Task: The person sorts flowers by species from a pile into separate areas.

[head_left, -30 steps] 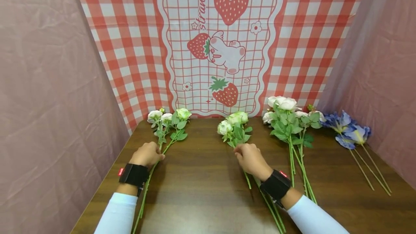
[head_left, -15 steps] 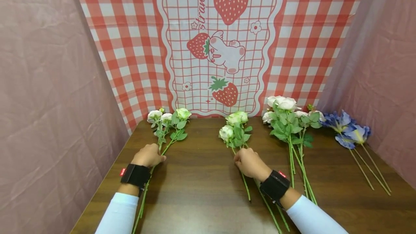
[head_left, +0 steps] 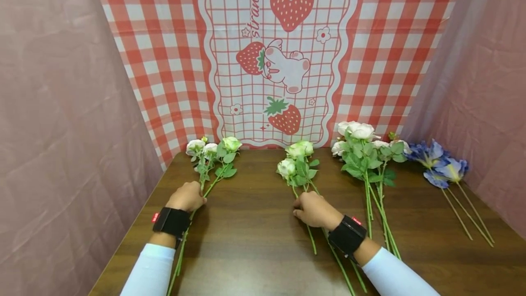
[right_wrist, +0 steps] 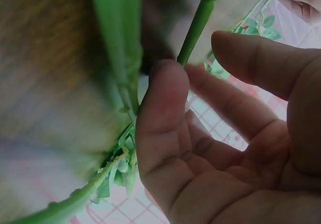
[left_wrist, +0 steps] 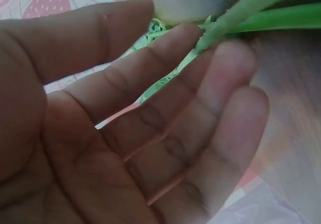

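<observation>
On the left of the head view, my left hand [head_left: 187, 197] rests over the stems of white and pale green roses [head_left: 210, 149]. The left wrist view shows its fingers [left_wrist: 165, 103] loosely bent, thumb apart, with a green stem [left_wrist: 235, 20] against the fingertips. My right hand [head_left: 317, 209] lies over the stems of the green-white roses [head_left: 300, 150] in the middle. In the right wrist view its thumb stands apart from the fingers [right_wrist: 163, 98], and a thin stem [right_wrist: 200, 25] passes behind the fingertips, not pinched. Both hands partly hide the stems beneath.
White roses [head_left: 361, 138] with long stems lie to the right of my right hand. Farther right are blue flowers [head_left: 437, 163] with thin stems. All lie on a brown wooden table [head_left: 250, 241], backed by a red checked strawberry cloth [head_left: 172, 81], with pink fabric [head_left: 61, 127] at the sides.
My right hand has moved slightly toward me; the lower green-white rose and its stem shifted the same way. Its thumb has parted from the fingers. My left hand has barely moved.
</observation>
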The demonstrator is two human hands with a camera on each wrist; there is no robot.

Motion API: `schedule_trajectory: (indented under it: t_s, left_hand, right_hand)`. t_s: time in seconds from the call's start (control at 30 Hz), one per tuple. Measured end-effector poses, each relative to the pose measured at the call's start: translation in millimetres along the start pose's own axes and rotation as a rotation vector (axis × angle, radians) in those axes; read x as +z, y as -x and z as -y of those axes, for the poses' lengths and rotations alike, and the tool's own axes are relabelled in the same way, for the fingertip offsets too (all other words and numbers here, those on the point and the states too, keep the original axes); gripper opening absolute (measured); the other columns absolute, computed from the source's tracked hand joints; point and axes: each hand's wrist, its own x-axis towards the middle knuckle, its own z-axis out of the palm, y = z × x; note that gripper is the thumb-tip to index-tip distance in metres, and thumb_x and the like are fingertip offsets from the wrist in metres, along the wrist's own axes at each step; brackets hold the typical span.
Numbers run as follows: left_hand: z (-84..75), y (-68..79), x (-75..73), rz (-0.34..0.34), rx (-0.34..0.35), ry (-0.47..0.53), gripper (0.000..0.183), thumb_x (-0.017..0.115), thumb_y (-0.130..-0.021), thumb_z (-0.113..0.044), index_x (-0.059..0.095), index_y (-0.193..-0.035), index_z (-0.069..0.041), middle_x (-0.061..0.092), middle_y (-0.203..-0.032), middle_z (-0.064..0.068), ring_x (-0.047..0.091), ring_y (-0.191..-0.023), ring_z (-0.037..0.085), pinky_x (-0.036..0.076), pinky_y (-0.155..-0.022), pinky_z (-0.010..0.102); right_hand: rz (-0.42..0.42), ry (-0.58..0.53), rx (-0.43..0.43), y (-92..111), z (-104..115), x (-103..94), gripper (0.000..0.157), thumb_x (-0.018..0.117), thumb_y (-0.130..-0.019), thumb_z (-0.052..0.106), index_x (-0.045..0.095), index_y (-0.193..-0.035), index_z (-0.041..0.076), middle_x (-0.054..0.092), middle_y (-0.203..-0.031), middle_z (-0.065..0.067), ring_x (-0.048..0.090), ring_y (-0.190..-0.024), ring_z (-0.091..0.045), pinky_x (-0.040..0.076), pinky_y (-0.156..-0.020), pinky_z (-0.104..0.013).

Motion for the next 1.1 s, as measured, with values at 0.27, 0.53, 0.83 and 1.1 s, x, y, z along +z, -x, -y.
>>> schedule_trajectory:
  t_s: [0.27,0.53,0.83,1.1]
  left_hand:
    - [3.6,-0.7,1.1,-0.102,0.050,-0.026,0.030,0.059,-0.081,0.000,0.048,-0.056,-0.013,0.050,-0.065,0.007,0.050,-0.063,0.026,0.045,-0.062,0.042]
    - [4.1,-3.6,1.6,-0.171,0.032,-0.023,0.032,0.055,-0.084,0.000,0.045,-0.056,-0.012,0.052,-0.066,0.009,0.054,-0.064,0.029,0.048,-0.061,0.047]
    - [3.6,-2.2,-0.5,-0.138,-0.030,0.043,0.028,0.062,-0.078,-0.002,0.042,-0.061,-0.012,0.038,-0.064,0.003,0.047,-0.062,0.027,0.041,-0.058,0.040]
    - [5.4,-4.2,-0.8,-0.125,-0.051,0.025,0.011,0.061,-0.080,-0.004,0.055,-0.071,-0.005,0.060,-0.082,0.017,0.057,-0.074,0.034,0.049,-0.066,0.048]
  right_hand:
    - [0.000,0.002,0.019,0.9,4.0,-1.1,0.011,0.076,-0.092,0.013,0.081,-0.100,0.009,0.076,-0.102,-0.006,0.070,-0.098,-0.024,0.053,-0.087,-0.050]
    - [-0.017,0.002,0.046,3.3,7.0,-4.3,0.013,0.075,-0.093,0.017,0.080,-0.104,0.011,0.076,-0.104,-0.006,0.063,-0.084,-0.015,0.052,-0.082,-0.046]
    - [-0.016,-0.016,0.058,3.4,8.2,-6.4,0.028,0.075,-0.094,0.020,0.076,-0.115,0.002,0.076,-0.102,-0.009,0.054,-0.064,-0.012,0.050,-0.075,-0.041]
    - [-0.034,0.008,0.031,2.1,6.2,-11.3,0.028,0.074,-0.094,0.021,0.075,-0.114,0.000,0.072,-0.081,-0.007,0.065,-0.075,-0.018,0.055,-0.079,-0.046]
